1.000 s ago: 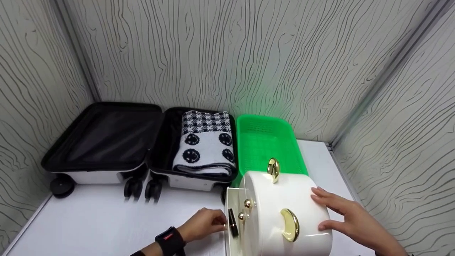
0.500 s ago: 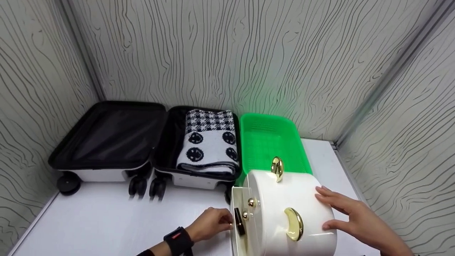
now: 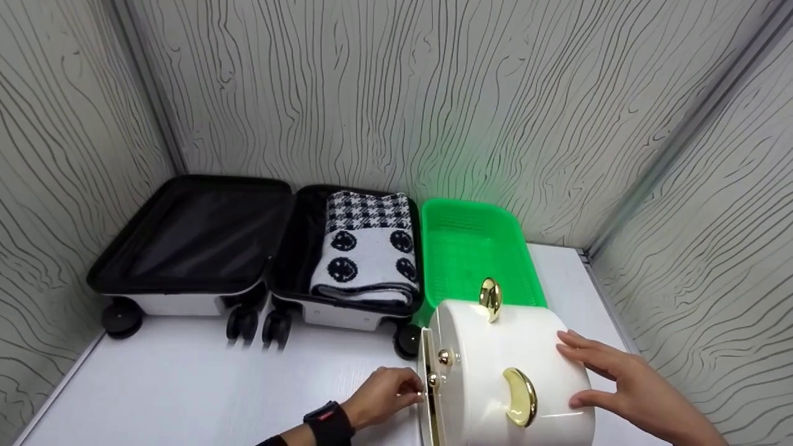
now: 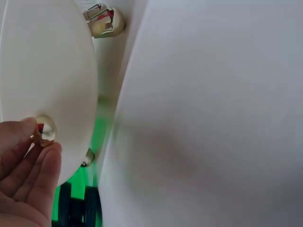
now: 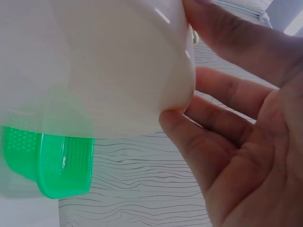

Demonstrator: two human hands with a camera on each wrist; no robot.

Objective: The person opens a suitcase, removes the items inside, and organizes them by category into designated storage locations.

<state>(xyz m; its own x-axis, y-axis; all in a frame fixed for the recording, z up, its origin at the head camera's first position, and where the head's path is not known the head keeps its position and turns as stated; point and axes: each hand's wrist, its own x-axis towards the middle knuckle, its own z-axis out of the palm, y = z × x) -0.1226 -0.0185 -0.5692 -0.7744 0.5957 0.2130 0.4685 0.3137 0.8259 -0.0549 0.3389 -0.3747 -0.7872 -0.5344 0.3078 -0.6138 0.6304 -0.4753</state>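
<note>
A glossy white cosmetic box (image 3: 545,341) with gold crescent handles stands at the lower right of the head view. My left hand (image 3: 384,396) pinches the small round knob (image 4: 47,128) on the front of its drawer (image 3: 425,359). Only a narrow slit shows between that drawer front and the box, with a dark sliver inside it. Two gold ball knobs (image 3: 445,357) sit on the box's face just behind. My right hand (image 3: 626,384) rests on the opposite end of the box, thumb and fingers spread against its rounded edge.
An open suitcase (image 3: 192,238) lies behind to the left, a folded black-and-white knitted blanket (image 3: 372,254) in its right half. Next to it, a green plastic basket (image 3: 526,266) stands partly behind the box. Patterned panels (image 3: 372,93) wall in the white table (image 3: 204,384).
The drawer has moved right, into the box, with my left hand on its knob. The black tube seen in it earlier is now almost hidden. My right hand stays against the box.
</note>
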